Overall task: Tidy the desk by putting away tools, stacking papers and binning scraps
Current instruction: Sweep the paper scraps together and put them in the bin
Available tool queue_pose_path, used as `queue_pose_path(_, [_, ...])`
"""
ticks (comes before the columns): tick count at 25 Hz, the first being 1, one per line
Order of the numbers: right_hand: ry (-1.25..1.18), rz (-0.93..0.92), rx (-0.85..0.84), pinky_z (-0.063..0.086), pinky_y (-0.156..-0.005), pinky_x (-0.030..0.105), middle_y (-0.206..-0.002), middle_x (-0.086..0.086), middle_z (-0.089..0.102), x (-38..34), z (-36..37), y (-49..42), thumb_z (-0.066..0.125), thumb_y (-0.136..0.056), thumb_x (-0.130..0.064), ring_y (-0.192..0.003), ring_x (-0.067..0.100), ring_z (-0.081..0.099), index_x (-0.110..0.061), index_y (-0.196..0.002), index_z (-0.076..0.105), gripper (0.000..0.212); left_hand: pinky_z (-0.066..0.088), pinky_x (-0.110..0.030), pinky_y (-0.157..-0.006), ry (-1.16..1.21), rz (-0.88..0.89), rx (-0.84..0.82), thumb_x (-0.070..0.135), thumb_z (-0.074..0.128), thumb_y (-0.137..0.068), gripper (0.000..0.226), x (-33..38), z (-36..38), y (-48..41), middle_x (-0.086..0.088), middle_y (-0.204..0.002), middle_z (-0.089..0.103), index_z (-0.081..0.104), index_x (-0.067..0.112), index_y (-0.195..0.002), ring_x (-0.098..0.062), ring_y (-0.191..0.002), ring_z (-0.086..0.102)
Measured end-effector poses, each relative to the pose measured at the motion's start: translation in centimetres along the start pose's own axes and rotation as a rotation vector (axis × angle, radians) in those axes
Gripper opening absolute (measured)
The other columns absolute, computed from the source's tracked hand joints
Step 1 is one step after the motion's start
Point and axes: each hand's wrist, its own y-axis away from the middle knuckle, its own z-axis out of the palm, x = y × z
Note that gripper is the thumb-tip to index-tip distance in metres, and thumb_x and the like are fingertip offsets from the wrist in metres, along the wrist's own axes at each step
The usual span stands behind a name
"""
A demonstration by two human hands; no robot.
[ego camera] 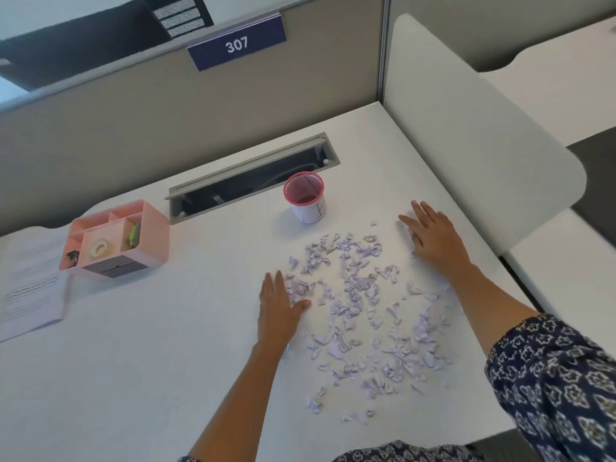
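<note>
White surface [166,361] in cubicle 307 [236,45], bounded by beige partitions. Left hand [278,308] and right hand [433,236], both flat with fingers spread, flank scattered paper scraps [360,311]. Behind: pink mesh cup [305,196], cable tray [250,178]; left: pink organizer [116,240], stacked papers [31,285].

Paper scraps [360,315] lie spread over the desk [166,361] toward its right edge, with the left hand [278,308] flat at their left margin and the right hand [433,235] flat at their far right. A cup [305,198] stands behind the scraps, before the cable slot [250,178] along the back edge. An organizer tray [115,240] sits toward the left edge, with sheets of paper [31,285] just left of it.
</note>
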Motion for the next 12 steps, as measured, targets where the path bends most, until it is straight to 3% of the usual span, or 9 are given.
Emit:
queue_pose_path(6, [-0.025,0.065,0.001,0.016,-0.119,0.048,-0.158,0.009,0.027,1.2,1.0,-0.8,0.014,-0.092,-0.032,-0.148,0.025,0.019,-0.023,-0.146,0.040,0.060,0.024,-0.042,-0.115,0.084,0.046,0.015,0.038,0.064,-0.089,0.086,3.1,0.8,-2.1,-0.006,-0.162,0.005,0.011,0.019,-0.154,-0.024,-0.148,0.011])
queue_pose_path(12, [-0.043,0.072,0.001,0.013,-0.120,0.046,-0.159,0.006,0.026,1.3,1.1,-0.9,0.018,-0.092,-0.030,-0.149,0.022,0.017,-0.025,-0.147,0.037,0.058,0.032,-0.040,-0.110,0.040,0.089,0.027,0.033,0.071,-0.085,0.084,5.9,1.5,-5.1,-0.004,-0.161,0.014,0.022,0.027,-0.152,-0.022,-0.146,0.016])
